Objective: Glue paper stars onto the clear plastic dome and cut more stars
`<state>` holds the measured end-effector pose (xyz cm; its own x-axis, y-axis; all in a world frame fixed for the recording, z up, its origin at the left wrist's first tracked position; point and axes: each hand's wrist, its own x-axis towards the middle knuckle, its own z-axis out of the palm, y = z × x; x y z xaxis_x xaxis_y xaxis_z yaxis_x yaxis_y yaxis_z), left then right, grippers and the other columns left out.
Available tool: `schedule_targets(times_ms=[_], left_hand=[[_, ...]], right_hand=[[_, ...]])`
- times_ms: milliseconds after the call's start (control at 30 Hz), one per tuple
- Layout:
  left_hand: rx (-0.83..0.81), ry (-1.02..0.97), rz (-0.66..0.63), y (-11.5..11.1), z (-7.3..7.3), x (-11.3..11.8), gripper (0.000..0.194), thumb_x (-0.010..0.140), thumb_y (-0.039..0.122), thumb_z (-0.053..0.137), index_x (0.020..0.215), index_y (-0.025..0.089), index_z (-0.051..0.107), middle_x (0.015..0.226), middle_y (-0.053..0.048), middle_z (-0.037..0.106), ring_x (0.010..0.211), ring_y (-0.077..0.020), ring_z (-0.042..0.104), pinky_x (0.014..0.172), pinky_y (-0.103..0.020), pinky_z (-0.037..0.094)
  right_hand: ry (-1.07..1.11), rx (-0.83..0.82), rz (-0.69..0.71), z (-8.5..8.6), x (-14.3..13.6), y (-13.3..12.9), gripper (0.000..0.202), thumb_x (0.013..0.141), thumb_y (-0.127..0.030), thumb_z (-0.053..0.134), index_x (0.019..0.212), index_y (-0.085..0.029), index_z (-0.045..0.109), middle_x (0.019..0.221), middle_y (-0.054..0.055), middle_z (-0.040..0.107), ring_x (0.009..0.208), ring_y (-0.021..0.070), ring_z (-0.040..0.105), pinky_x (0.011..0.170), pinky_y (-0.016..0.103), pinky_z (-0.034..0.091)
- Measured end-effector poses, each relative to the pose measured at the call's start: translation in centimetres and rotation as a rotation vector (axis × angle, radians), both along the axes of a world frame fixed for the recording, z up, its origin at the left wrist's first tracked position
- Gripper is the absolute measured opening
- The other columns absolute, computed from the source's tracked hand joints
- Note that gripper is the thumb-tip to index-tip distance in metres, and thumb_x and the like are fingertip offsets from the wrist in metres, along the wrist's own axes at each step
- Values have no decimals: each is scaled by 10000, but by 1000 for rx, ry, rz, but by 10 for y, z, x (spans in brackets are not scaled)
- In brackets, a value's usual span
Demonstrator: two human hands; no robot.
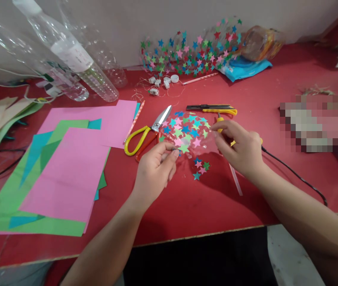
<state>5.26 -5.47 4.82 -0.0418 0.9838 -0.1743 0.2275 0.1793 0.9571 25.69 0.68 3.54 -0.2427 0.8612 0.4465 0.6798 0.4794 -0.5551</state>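
A clear plastic piece (197, 142) covered with colourful paper stars lies between my hands. My left hand (157, 163) is closed in a pinch at its near left edge; what sits between the fingertips is too small to make out. On the other side, the bent fingers of my right hand (242, 146) pinch at the piece's right edge. Several loose paper stars (202, 168) lie just in front of it. Partly hidden behind my right hand is a yellow glue gun (220, 121) with a black cord, and a translucent glue stick (236, 180) shows below the hand.
Yellow-handled scissors (137, 140) and a utility knife (212, 108) lie around the piece. Coloured paper sheets (64, 174) cover the left side. Clear bottles (76, 59) lean at the back left; a star-covered clear bottle (189, 51) lies along the wall. A blue packet (246, 68) is beside it.
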Motion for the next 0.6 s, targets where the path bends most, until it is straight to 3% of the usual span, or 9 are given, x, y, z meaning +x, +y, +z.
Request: schedule_targets(times_ms=[267,500,600], left_hand=[[82,91,15,-1,1,0,102,913,248,517,826,206,551,406,101,426,314,-49,355,356,-175,287],[363,514,18,-1,-6,-1,157,910,267,537,807,204,637,507,61,509,445,-78,483,487,-206,378],[463,692,41,-1,-11,-4,182,920,273,536,901,204,704,615,11,656,534,-109,581,557,-229,421]], right_hand=[[-13,-112,-13,-2,1,8,191,910,-323,542,1010,-190,637,600,-43,582,487,100,493,565,244,378],[2,-119,50,-6,0,8,152,888,-301,557,957,-194,640,667,-8,676,552,128,624,582,247,441],[3,-126,74,-5,-1,7,121,879,-278,554,934,-198,627,705,7,706,607,145,675,592,252,461]])
